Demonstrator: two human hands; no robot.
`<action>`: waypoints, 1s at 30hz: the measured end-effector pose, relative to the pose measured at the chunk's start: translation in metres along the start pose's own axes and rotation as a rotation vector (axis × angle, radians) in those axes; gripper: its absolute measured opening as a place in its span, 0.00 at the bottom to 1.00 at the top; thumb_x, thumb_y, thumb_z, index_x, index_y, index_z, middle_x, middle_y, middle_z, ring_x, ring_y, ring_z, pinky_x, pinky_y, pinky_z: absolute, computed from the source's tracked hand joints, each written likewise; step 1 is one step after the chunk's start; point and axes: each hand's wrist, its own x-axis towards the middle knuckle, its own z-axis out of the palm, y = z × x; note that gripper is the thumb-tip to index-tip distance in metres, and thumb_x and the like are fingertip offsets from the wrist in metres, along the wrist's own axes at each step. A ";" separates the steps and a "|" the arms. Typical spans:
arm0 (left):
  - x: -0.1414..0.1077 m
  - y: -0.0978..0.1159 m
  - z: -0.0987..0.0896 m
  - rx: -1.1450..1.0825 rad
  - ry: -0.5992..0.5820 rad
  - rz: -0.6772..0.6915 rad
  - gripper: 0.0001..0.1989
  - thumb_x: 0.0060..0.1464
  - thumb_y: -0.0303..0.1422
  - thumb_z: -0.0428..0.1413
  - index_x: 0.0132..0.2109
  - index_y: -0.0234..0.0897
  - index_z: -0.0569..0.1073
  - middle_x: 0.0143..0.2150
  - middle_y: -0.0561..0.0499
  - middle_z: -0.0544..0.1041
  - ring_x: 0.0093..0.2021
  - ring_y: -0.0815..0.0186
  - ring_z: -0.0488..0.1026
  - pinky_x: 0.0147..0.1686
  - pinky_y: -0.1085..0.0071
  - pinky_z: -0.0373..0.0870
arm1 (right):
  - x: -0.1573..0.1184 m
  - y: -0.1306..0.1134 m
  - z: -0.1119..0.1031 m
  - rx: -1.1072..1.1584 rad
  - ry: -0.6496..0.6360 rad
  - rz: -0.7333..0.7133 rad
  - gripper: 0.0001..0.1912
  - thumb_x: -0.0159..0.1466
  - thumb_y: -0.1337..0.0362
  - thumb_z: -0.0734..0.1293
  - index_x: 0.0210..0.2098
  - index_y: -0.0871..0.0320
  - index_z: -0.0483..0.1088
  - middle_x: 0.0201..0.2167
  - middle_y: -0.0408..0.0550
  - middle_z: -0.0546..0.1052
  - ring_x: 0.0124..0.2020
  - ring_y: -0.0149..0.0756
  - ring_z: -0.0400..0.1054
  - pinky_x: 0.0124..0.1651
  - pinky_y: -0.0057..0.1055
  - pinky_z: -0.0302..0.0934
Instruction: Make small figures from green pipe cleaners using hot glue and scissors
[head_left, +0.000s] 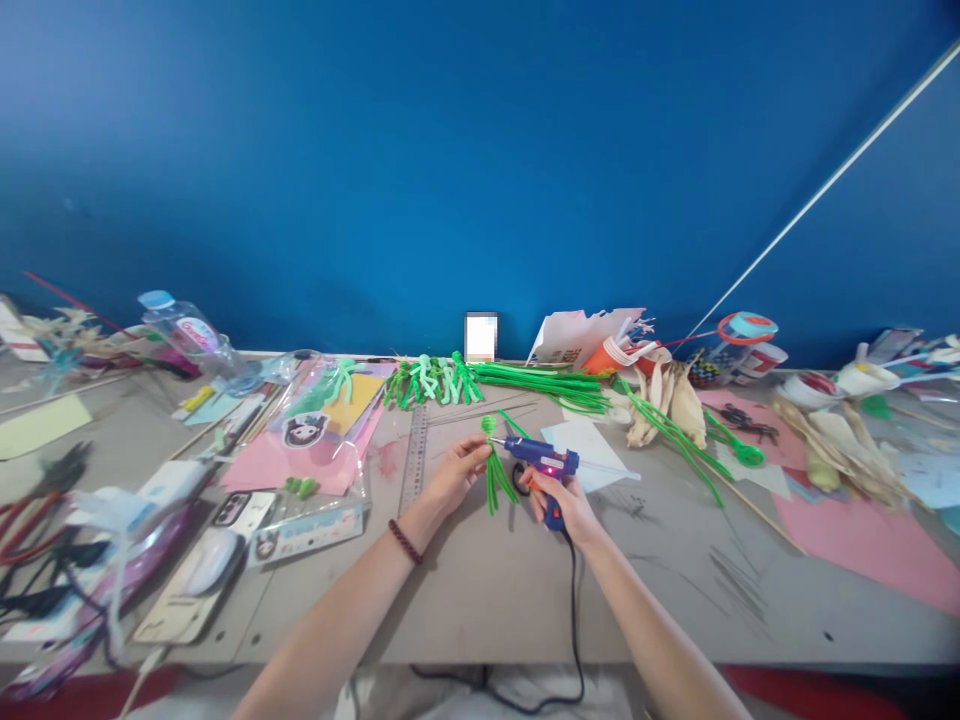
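Note:
My left hand (463, 472) pinches a small bundle of green pipe cleaners (495, 482), whose stems hang down past the fingers and whose rounded light-green tip sticks up above them. In my right hand (564, 500) is a blue hot glue gun (544, 457) with an orange trigger and a lit red light. Its nozzle points left and meets or nearly meets the bundle just under the tip; I cannot tell if they touch. A clear glue stick (611, 471) protrudes from the gun's back, and a black cord (576, 600) runs down from its handle.
Behind the hands lie green pipe cleaner figures (435, 380) and a long bundle of green stems (540, 380). A ruler (415, 455) is left of them, near a clear plastic bag (330, 450). Dried husks (667, 405) and pink paper (870, 540) lie to the right. A bottle (187, 330) leans at left.

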 end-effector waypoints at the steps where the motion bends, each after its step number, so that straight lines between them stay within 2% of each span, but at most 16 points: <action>1: 0.000 0.000 0.000 -0.005 -0.001 0.002 0.15 0.34 0.29 0.68 0.33 0.34 0.76 0.27 0.55 0.75 0.23 0.77 0.68 0.24 0.80 0.62 | 0.000 0.000 0.000 -0.001 -0.002 -0.001 0.17 0.54 0.52 0.68 0.28 0.62 0.70 0.10 0.34 0.60 0.09 0.25 0.58 0.10 0.22 0.50; 12: -0.002 0.003 0.005 -0.047 -0.013 0.023 0.14 0.34 0.27 0.68 0.32 0.33 0.75 0.26 0.55 0.75 0.23 0.76 0.69 0.24 0.80 0.64 | -0.001 -0.003 0.001 -0.029 0.013 -0.008 0.17 0.54 0.52 0.68 0.28 0.62 0.70 0.10 0.34 0.60 0.09 0.25 0.58 0.11 0.22 0.51; 30: -0.003 0.005 0.006 -0.032 -0.041 0.016 0.15 0.34 0.28 0.68 0.31 0.34 0.72 0.24 0.58 0.72 0.22 0.76 0.67 0.24 0.78 0.64 | -0.002 -0.004 0.002 -0.048 0.025 -0.015 0.16 0.55 0.53 0.69 0.28 0.62 0.71 0.11 0.35 0.61 0.10 0.24 0.58 0.13 0.22 0.53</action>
